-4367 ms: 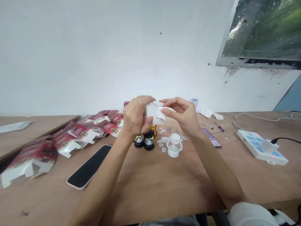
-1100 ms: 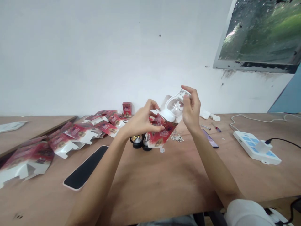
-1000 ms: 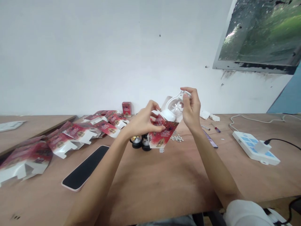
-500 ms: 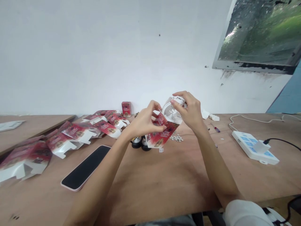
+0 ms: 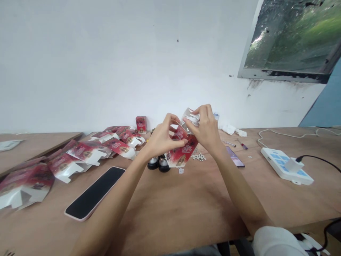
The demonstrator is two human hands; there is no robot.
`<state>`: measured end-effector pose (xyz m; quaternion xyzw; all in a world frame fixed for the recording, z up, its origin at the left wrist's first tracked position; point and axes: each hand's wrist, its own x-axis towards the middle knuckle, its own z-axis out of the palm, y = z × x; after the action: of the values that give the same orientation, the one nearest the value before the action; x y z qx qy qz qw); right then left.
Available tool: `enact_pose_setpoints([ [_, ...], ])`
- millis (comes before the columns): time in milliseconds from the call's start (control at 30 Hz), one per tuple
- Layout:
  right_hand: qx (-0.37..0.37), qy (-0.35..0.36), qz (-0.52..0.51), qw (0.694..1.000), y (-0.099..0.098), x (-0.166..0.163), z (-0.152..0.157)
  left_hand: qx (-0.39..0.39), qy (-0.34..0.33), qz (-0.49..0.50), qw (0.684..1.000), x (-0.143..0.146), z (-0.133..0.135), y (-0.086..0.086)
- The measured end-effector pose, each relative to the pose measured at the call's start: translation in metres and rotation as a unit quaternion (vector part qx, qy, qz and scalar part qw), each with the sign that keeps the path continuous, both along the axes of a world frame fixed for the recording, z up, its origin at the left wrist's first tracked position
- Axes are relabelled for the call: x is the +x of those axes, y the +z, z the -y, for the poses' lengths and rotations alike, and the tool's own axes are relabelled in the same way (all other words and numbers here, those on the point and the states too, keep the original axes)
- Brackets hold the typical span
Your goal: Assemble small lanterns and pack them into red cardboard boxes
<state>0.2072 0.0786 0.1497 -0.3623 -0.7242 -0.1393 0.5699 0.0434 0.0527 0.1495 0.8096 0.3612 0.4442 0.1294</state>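
Above the middle of the table, my left hand (image 5: 164, 138) is closed around a red printed cardboard box (image 5: 183, 153), tilted with its open end up. My right hand (image 5: 207, 126) grips a clear, rounded object with a white base (image 5: 193, 118), its clear part down at the box's mouth. It appears partly inside the box; its lower portion is hidden. Beneath the box, black-based shiny round items (image 5: 163, 165) stand on the table, partly covered by the left hand. Small pale discs (image 5: 199, 156) lie in a pile behind the box.
Folded red cartons (image 5: 82, 153) spread across the left side, with one upright red box (image 5: 141, 124) near the wall. A phone (image 5: 96, 192) lies front left, another phone (image 5: 234, 157) right of centre. A screwdriver (image 5: 243, 145) and white power strip (image 5: 286, 166) are farther right.
My right hand has moved left and slightly down, bringing the clear object from above the box into its open end. The left hand still holds the box in nearly the same place.
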Motion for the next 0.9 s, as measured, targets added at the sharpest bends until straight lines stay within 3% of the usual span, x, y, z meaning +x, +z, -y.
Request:
enact_pose_setpoints([
  [367, -0.049, 0.114, 0.057, 0.991, 0.011, 0.014, 0.008, 0.056, -0.006, 0.069, 0.996, -0.004, 0.001, 0.004],
  [533, -0.050, 0.241, -0.072, 0.967, 0.011, 0.022, -0.002, 0.055, -0.013, 0.098, 0.994, -0.007, 0.002, 0.006],
  [667, -0.039, 0.260, -0.124, 0.957, 0.010, 0.027, -0.012, 0.080, -0.035, 0.112, 0.990, -0.011, 0.003, 0.008],
  [900, -0.148, 0.353, -0.095, 0.919, 0.007, 0.019, -0.007, 0.111, -0.072, 0.055, 0.990, -0.013, 0.008, 0.009],
])
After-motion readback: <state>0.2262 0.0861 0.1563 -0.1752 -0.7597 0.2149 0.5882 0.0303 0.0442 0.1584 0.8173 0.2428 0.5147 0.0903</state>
